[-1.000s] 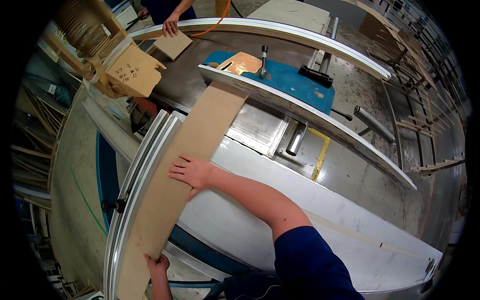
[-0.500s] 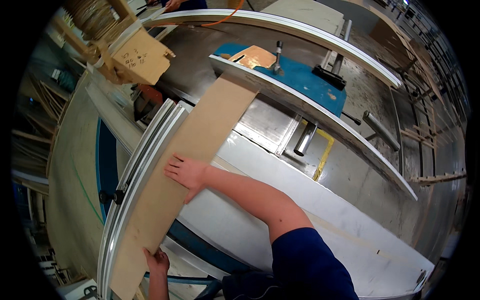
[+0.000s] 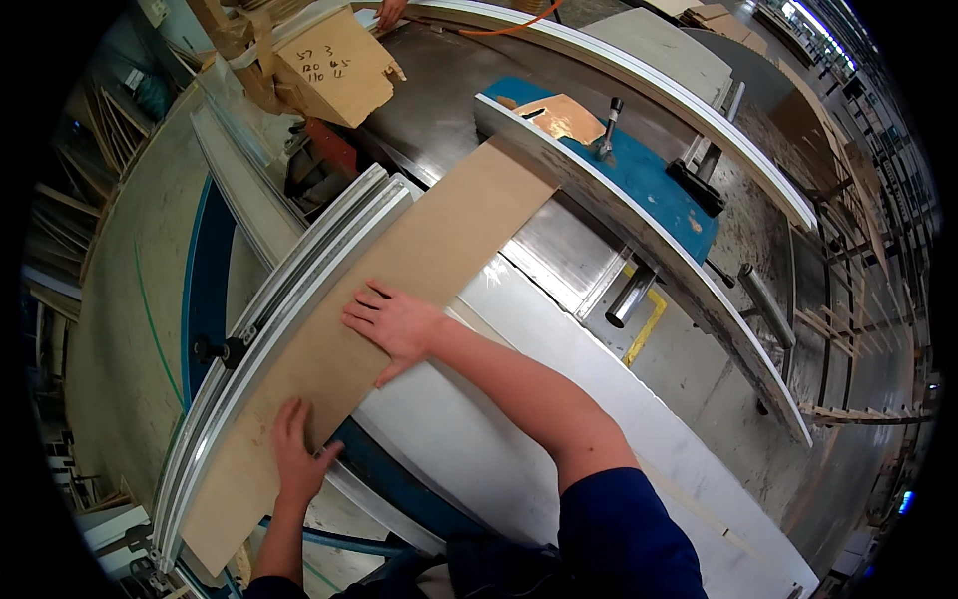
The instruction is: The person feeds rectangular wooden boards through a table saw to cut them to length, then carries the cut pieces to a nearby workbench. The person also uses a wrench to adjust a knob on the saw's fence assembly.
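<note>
A long tan board (image 3: 449, 220) lies lengthwise against an aluminium fence (image 3: 287, 270), its far end at a long metal rail (image 3: 649, 245). My right hand (image 3: 397, 329) rests spread on the middle of the board, thumb near its right edge. My left hand (image 3: 304, 454) is lower on the board, fingers slightly bent and apart, thumb out toward the right edge. A pale metal machine bed (image 3: 589, 419) runs beneath, with a dark blue frame part (image 3: 389, 469) beside my left hand. A black knob (image 3: 228, 351) sits on the fence.
A blue plate (image 3: 659, 190) with a clamp lever (image 3: 609, 130) stands beyond the rail. Cardboard (image 3: 334, 85) with handwriting is at upper left. Another person's hand (image 3: 389, 14) shows at the top, near an orange hose (image 3: 504, 25). Wooden racks (image 3: 838, 329) stand at right.
My left hand has let go of the board's edge and moved up onto it. My right hand still rests on it. The view has shifted, and most of the other person has left it.
</note>
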`<move>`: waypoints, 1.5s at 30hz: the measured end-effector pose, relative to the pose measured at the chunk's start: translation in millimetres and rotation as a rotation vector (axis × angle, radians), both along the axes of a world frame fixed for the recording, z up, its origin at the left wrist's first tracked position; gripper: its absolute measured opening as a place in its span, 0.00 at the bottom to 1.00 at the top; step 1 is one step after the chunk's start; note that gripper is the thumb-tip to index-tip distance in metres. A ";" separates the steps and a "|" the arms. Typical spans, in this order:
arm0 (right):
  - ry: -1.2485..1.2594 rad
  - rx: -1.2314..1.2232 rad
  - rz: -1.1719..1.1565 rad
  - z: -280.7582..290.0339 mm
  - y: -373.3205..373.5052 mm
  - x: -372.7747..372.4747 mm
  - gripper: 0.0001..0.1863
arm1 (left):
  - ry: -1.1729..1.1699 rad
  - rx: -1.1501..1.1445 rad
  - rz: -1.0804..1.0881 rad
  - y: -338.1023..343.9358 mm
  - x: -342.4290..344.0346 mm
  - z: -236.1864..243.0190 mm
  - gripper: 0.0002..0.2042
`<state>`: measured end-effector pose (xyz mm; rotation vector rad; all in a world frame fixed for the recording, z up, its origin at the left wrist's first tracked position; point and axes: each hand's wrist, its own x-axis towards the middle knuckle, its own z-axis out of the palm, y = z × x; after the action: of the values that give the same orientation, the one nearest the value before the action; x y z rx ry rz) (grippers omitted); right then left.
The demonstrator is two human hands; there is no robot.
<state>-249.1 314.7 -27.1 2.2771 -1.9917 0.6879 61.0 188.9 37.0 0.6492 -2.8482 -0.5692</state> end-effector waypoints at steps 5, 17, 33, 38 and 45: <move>0.071 0.078 -0.022 9.1 4.1 7.7 0.61 | -0.217 -0.030 -0.177 -20.1 32.7 -7.1 0.52; -0.035 0.116 0.007 -7.2 -27.3 60.2 0.63 | -0.276 -0.132 -0.121 -48.8 94.3 -11.8 0.40; -0.204 0.008 0.034 -22.1 -35.1 57.4 0.54 | -0.257 -0.158 -0.076 -53.4 109.0 -104.6 0.39; -0.209 -0.003 0.021 -17.8 -41.2 52.4 0.53 | -0.240 -0.198 -0.032 -72.5 114.3 -73.0 0.37; -0.201 0.011 0.018 -9.9 -43.3 42.8 0.54 | -0.180 -0.247 0.040 -77.7 115.5 -55.9 0.35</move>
<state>-206.3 271.4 -37.0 2.3178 -2.0630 0.9441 176.5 111.3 -18.9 0.7442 -2.9931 -0.1549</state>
